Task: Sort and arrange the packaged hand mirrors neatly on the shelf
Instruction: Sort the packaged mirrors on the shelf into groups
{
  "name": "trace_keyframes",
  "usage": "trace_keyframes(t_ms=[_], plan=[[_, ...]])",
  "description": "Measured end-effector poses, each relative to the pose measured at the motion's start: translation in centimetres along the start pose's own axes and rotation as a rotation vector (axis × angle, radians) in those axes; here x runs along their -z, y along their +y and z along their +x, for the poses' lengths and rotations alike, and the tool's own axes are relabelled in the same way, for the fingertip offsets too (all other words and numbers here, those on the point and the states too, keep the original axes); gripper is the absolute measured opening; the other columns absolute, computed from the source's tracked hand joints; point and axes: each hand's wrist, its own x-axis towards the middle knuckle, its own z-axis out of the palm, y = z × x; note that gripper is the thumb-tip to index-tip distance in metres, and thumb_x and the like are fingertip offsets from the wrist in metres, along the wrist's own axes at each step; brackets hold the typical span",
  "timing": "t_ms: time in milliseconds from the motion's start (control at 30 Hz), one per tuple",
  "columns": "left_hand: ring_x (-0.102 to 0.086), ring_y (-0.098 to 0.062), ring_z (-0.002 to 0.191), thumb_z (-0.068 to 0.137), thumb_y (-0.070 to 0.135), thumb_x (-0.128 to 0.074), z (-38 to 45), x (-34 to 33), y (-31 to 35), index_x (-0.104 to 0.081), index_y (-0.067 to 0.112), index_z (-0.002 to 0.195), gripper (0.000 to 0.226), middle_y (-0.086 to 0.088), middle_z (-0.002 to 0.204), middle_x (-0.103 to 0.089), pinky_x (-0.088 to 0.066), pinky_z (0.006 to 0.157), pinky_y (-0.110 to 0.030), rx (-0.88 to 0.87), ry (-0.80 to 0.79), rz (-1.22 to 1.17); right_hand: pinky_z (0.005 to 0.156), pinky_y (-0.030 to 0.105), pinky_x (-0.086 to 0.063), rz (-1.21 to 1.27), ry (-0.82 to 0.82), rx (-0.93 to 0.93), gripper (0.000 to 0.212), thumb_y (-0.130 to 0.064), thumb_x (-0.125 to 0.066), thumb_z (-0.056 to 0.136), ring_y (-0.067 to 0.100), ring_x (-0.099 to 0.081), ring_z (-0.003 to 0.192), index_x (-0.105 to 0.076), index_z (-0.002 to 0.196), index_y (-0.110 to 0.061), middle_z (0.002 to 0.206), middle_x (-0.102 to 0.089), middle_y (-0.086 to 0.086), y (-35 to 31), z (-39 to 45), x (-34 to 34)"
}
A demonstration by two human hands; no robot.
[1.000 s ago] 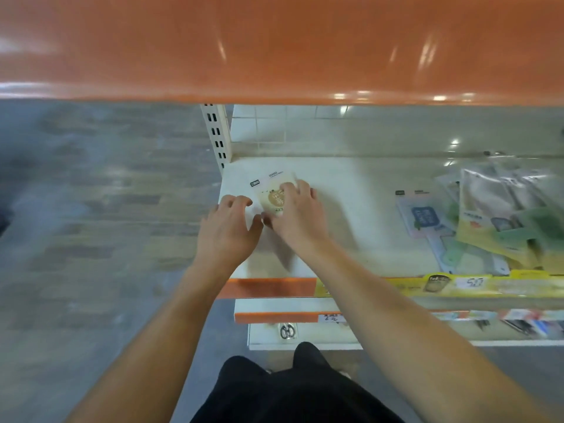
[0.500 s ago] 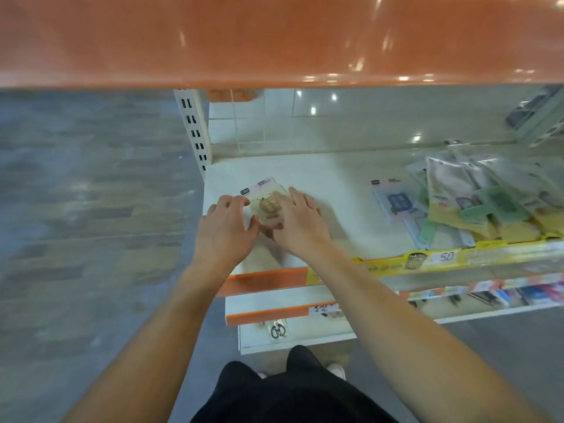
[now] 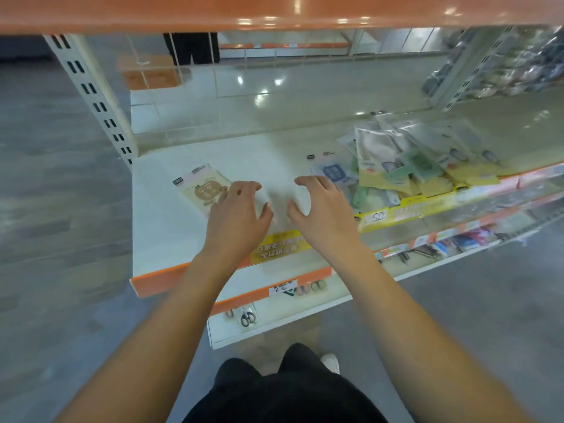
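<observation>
One packaged hand mirror point(image 3: 204, 188) lies flat left of centre on the shelf point(image 3: 158, 227), the left hand point(image 3: 236, 215) just over its right edge, while the right hand point(image 3: 320, 209) hovers mid-frame; each grip is loose, fingers relaxed, holding nothing. The next step, I judge, is fetching another from the jumbled pile of packaged mirrors point(image 3: 412, 169) at right, best taken singly by a corner and laid square beside the first. Bare shelf between pile and placed mirror gives sliding room, but the orange front lip point(image 3: 158, 280) is close and the upper shelf point(image 3: 213, 10) caps any lift.
</observation>
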Motion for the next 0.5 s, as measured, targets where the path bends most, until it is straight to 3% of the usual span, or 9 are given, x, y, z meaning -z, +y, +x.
trace_keyframes(t_ms=[267, 500], plan=[[-0.052, -0.027, 0.116, 0.092, 0.037, -0.05, 1.5, -4.1, 8.2, -0.049, 0.018, 0.131, 0.044, -0.004, 0.133, -0.049, -0.043, 0.096, -0.043, -0.099, -0.06, 0.031, 0.089, 0.041, -0.045, -0.006, 0.119, -0.12, 0.04, -0.028, -0.063, 0.087, 0.032, -0.052, 0.112, -0.058, 0.125, -0.015, 0.122, -0.059, 0.007, 8.0, -1.8, 4.8], [-0.051, -0.029, 0.115, 0.091, 0.037, -0.053, 1.7, -9.5, 17.0, -0.05, 0.017, 0.127, 0.041, -0.007, 0.128, -0.052, -0.045, 0.092, -0.044, -0.156, -0.11, 0.052, 0.097, 0.043, -0.044, 0.052, 0.143, -0.198, 0.044, -0.029, -0.065, 0.086, 0.031, -0.051, 0.116, -0.058, 0.128, -0.016, 0.126, -0.057, 0.006, 17.0, -2.8, 9.7]])
